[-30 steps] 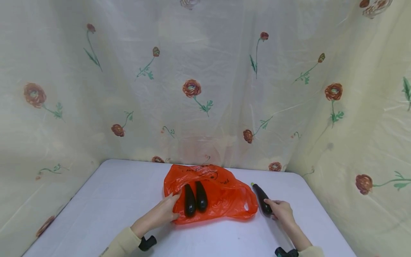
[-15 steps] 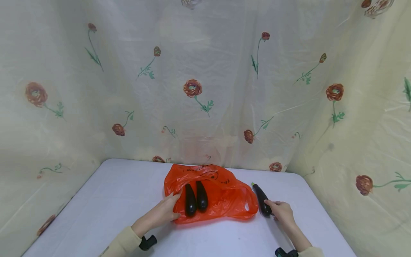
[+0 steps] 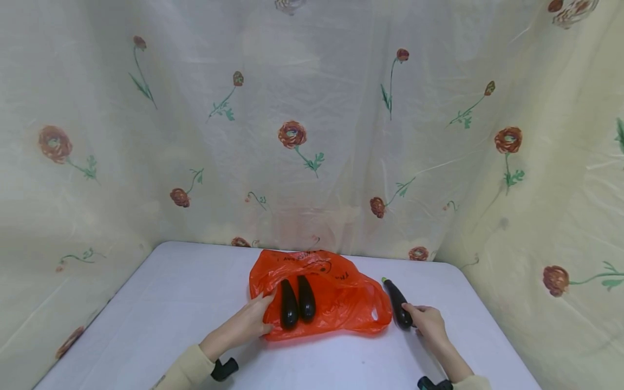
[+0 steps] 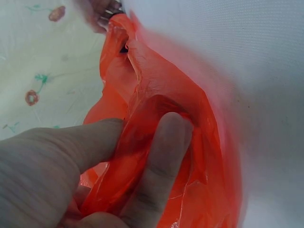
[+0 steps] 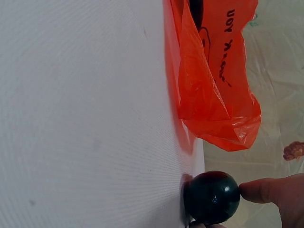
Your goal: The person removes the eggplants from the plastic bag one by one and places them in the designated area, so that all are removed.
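A red plastic bag point(image 3: 343, 306) with black print lies spread on the table, two dark eggplants side by side on it: one eggplant point(image 3: 289, 309) nearer my left hand, another eggplant point(image 3: 306, 298) just right of it. My left hand point(image 3: 251, 318) pinches the bag's left edge; in the left wrist view the thumb and fingers have the crumpled red film point(image 4: 156, 142) between them. Right of the bag lies a third eggplant point(image 3: 396, 298), its green stem end pointing away. My right hand point(image 3: 430, 322) grips its thick rounded end point(image 5: 213, 197), thumb on one side and fingertips partly hidden behind it.
Under everything is a white table point(image 3: 205, 281) with rounded far corners. A pale curtain point(image 3: 336, 179) with printed red flowers hangs behind it and along both sides. Each wrist carries a black camera mount point(image 3: 224, 369).
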Motion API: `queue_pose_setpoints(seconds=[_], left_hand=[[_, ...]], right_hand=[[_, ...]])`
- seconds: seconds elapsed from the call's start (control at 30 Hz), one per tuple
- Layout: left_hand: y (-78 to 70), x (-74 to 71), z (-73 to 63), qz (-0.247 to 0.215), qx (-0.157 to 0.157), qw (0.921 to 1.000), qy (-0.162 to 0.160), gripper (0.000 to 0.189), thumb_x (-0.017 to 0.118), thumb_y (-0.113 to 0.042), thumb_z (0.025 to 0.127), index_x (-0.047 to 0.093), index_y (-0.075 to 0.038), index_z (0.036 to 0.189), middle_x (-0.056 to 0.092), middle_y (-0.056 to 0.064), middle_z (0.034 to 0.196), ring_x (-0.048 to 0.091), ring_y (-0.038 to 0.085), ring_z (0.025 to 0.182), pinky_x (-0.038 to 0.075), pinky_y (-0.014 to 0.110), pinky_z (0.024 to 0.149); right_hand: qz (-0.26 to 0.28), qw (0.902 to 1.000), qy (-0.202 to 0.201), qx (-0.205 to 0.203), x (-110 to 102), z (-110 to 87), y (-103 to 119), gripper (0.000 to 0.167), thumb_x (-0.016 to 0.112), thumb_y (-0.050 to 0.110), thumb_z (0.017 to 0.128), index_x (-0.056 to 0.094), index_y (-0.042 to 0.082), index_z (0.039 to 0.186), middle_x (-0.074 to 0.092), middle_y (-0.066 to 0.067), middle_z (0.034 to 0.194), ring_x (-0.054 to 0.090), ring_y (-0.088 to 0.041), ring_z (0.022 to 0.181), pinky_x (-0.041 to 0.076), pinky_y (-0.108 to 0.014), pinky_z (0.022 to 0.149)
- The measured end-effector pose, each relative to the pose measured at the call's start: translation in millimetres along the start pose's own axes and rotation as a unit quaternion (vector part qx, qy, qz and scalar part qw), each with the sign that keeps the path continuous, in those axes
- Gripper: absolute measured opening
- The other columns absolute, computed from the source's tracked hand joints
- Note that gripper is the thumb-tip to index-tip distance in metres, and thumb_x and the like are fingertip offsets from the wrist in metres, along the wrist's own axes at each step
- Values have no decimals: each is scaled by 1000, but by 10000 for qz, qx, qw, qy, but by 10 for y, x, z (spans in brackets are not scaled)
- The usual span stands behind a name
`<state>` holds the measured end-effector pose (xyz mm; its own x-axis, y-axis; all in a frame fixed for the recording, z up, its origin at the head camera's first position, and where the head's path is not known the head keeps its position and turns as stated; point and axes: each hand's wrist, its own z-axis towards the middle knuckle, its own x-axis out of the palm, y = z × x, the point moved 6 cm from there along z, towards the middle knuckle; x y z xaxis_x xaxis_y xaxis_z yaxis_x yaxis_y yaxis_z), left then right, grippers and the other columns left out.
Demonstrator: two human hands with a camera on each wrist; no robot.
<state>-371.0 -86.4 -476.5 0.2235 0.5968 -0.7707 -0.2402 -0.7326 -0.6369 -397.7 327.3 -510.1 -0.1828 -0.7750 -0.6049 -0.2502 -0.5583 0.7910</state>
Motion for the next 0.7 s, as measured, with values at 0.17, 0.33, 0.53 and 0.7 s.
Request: queue_pose_setpoints(seconds=[0.17, 0.33, 0.53, 0.7], left_hand=[[-4, -8, -4, -8, 32, 10000, -24, 73, 76, -3, 79, 40, 8, 141, 42, 25, 146, 50, 35, 126, 52, 50, 93], [-21, -26, -13, -20, 90, 9999, -54, 73, 77, -4, 79, 41, 9, 141, 42, 25, 146, 48, 37, 129, 50, 51, 96], [-32, -35, -12, 43, 40, 9999, -83, 71, 77, -5, 78, 42, 10, 139, 44, 25, 144, 48, 38, 129, 49, 52, 96], [-22, -26, -12, -35, 45, 10000, -33, 72, 76, -3, 79, 41, 9, 141, 42, 26, 146, 51, 35, 125, 52, 50, 93]], right_hand=[[-18, 10000, -7, -68, -13, -4, 7, 61, 54, 37, 92, 55, -18, 120, 62, -32, 104, 59, -21, 73, 50, -26, 55], [-37, 9999, -68, -143, -53, -3, 22, 61, 54, 36, 92, 57, -18, 119, 65, -29, 96, 58, -21, 72, 48, -26, 54], [-19, 9997, -143, -178, -113, 7, 59, 60, 56, 37, 91, 58, -16, 120, 67, -20, 86, 56, -19, 68, 45, -25, 55], [-72, 9992, -267, -294, -173, -15, 130, 57, 57, 36, 92, 59, -15, 118, 67, -27, 98, 62, -27, 81, 46, -27, 64]])
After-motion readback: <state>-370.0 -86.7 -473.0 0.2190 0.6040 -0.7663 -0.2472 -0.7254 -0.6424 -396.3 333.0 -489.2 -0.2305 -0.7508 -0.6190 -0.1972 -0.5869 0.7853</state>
